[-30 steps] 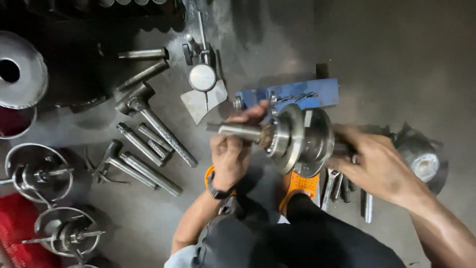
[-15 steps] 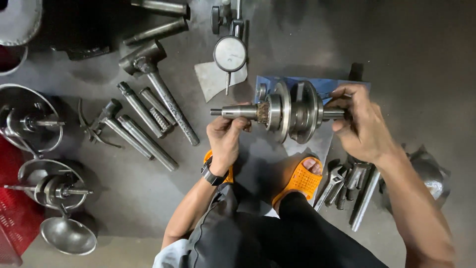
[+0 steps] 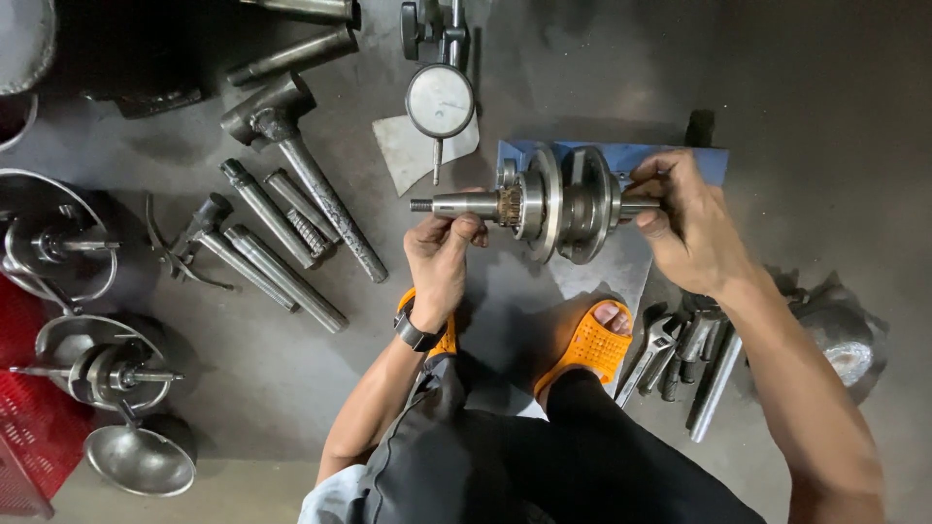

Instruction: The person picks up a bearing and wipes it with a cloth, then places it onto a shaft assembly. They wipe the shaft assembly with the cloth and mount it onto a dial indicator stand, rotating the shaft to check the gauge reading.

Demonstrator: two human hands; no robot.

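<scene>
A steel crankshaft (image 3: pixel 555 201) with two round webs is held level above a blue metal fixture (image 3: pixel 704 160) on the floor. My left hand (image 3: pixel 442 254), with a watch on the wrist, grips the tapered left end of the shaft. My right hand (image 3: pixel 687 221) grips the short right end. A small gear ring sits on the shaft just left of the webs. A dial gauge (image 3: pixel 440 101) on a stand lies just beyond the crankshaft's left end.
A hammer (image 3: pixel 291 146) and several steel bars and punches (image 3: pixel 272 252) lie to the left. Other crankshafts (image 3: pixel 58 247) and a steel bowl (image 3: pixel 141 456) sit at far left by a red crate (image 3: pixel 24 427). Wrenches (image 3: pixel 680 354) lie to the right. My feet wear orange sandals (image 3: pixel 587 349).
The crankshaft has been brought level over the blue fixture. The view shifted so tools sit lower left. My right hand moved from beside the webs to the right shaft end.
</scene>
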